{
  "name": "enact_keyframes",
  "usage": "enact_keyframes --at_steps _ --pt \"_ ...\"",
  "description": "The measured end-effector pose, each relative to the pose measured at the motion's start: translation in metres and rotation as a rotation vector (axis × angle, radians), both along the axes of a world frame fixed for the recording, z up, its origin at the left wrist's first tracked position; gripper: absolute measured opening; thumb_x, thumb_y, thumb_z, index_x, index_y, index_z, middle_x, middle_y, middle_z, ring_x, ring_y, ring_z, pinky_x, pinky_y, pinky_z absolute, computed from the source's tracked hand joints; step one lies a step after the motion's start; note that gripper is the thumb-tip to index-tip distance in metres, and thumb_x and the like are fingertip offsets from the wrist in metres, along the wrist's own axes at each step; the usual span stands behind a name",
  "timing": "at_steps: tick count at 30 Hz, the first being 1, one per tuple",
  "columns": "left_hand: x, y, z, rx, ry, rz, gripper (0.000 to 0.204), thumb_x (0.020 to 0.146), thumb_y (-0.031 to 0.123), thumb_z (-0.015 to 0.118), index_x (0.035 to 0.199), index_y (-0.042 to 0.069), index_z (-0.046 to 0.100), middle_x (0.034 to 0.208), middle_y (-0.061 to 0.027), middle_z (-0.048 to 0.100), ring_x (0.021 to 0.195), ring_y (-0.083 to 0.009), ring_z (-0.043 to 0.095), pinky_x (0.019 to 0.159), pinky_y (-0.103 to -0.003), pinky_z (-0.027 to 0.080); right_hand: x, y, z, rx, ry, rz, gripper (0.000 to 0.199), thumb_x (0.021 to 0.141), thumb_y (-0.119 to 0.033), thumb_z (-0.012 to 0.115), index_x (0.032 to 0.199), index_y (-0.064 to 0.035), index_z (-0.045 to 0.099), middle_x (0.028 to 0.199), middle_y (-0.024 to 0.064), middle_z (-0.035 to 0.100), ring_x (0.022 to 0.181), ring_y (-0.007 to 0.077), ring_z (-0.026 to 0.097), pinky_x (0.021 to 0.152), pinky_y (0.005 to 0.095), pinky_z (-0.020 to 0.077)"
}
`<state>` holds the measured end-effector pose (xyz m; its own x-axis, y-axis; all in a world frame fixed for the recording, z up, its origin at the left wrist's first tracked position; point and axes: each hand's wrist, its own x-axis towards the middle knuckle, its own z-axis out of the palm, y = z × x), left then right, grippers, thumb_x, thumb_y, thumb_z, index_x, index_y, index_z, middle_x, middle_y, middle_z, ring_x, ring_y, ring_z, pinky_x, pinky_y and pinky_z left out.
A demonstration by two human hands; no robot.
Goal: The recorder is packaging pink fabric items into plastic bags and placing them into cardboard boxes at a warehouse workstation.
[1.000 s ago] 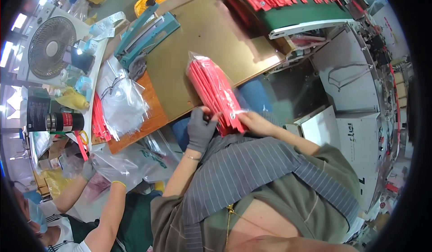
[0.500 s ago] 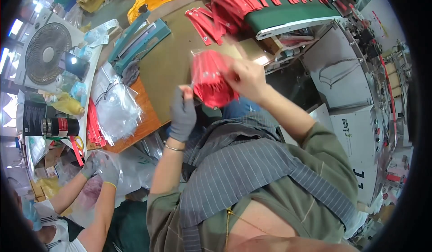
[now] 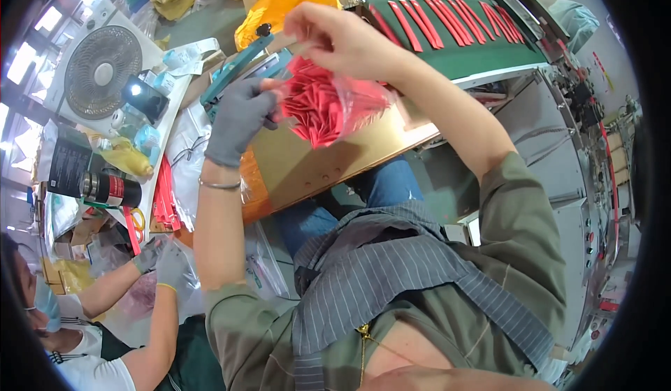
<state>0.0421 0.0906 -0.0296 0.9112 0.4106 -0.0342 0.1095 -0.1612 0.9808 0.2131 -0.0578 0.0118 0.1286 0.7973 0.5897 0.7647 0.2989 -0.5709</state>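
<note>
My left hand (image 3: 241,118), in a grey glove, grips the left side of a clear plastic bag (image 3: 328,106) stuffed with a bundle of red strips. My bare right hand (image 3: 335,36) pinches the bag's top edge from above. The bag is held up over a tan board (image 3: 307,164) that lies on the work surface. Beyond it, more red strips (image 3: 447,20) lie in a row on a green conveyor belt (image 3: 489,59).
A teal bag sealer (image 3: 234,73) sits left of the board. A fan (image 3: 101,62), a dark can (image 3: 105,190) and clear bags (image 3: 185,146) crowd the left. A co-worker's gloved hands (image 3: 161,262) work at the lower left. Grey machine housing (image 3: 552,132) stands at the right.
The bag of red strips has been lifted from the board and raised higher. My right hand moved from its side to its top edge, and the view has tilted upward.
</note>
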Motion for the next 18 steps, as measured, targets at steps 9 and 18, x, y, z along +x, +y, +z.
enact_keyframes --at_steps 9,18 --pt "0.002 0.005 0.01 0.582 -0.009 0.089 0.025 0.087 0.017 0.052 0.084 -0.003 0.066 0.059 -0.006 0.06 0.048 -0.0096 0.057 0.047 -0.023 0.044 0.038 -0.013 0.003 -0.461 0.055 -0.235 0.018 0.08 -0.008 0.056 0.084 0.0074 0.063 0.065 0.0129 0.063 0.052 0.0166 0.062 0.051 0.0286 0.0509" --pt "-0.008 0.021 0.029 0.328 0.265 -0.048 0.023 0.082 0.01 0.055 0.097 -0.006 0.061 0.066 -0.0055 0.061 0.052 -0.0075 0.056 0.048 -0.02 0.045 0.056 -0.003 -0.013 -0.73 0.432 -0.14 0.013 0.078 -0.002 0.059 0.089 0.0041 0.056 0.07 0.0091 0.062 0.057 0.0127 0.06 0.049 0.0254 0.05"
